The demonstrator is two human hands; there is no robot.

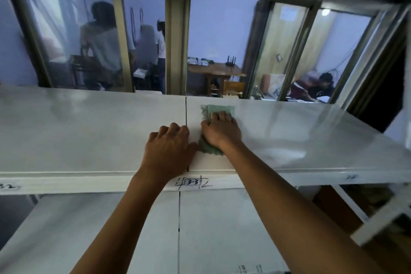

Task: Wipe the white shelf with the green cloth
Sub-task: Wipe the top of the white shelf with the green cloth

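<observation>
The white shelf (89, 131) runs across the view at chest height, split by a dark seam near the middle. A green cloth (219, 109) lies flat on the right panel just past the seam. My right hand (220, 132) presses down on the cloth, fingers spread over it, with cloth showing beyond the fingertips and under the wrist. My left hand (168, 147) rests on the shelf beside it, on the seam, fingers curled loosely and holding nothing.
A lower white shelf (111, 229) sits below, with a "3-3" label (192, 182) on the upper shelf's front edge. Behind the shelf is a glass partition (220, 46) with people and a wooden table beyond. A white shelf frame (382, 213) stands at the right.
</observation>
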